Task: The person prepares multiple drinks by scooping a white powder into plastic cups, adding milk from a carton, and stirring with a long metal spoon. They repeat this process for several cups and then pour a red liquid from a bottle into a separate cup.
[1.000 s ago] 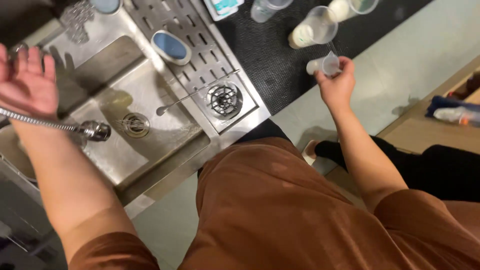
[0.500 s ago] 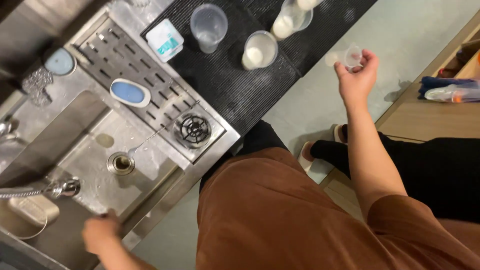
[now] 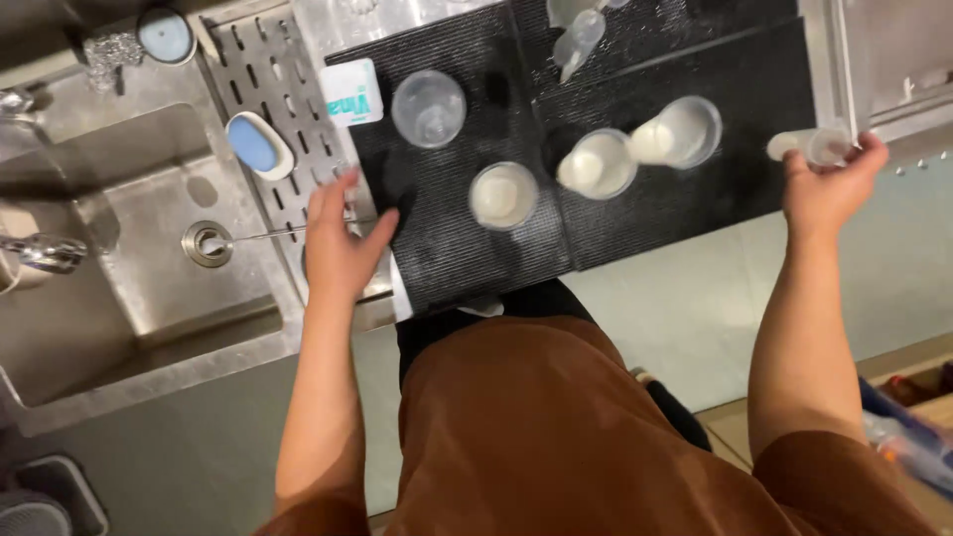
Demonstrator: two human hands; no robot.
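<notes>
My right hand (image 3: 826, 186) holds a small clear plastic cup (image 3: 812, 146) at the right edge of the black mat (image 3: 606, 248). My left hand (image 3: 340, 245) rests flat, fingers apart, on the perforated steel drainboard (image 3: 288, 109), just left of the mat and over the round rinser. On the mat stand three clear cups with milky liquid: one (image 3: 502, 196) at the centre, one (image 3: 600, 165) to its right, one (image 3: 679, 132) further right. An empty clear cup (image 3: 428, 108) sits behind them.
A steel sink (image 3: 139, 258) with a drain (image 3: 205, 242) and a spray faucet head (image 3: 45, 252) lies to the left. A blue oval sponge holder (image 3: 257, 145) and a white-and-teal packet (image 3: 350, 92) lie on the drainboard. Two squeeze bottles (image 3: 579, 38) lie at the mat's far edge.
My left hand has come from the sink's near edge up onto the drainboard. The view has swung right, and my right hand with the small cup now sits over the counter's right edge.
</notes>
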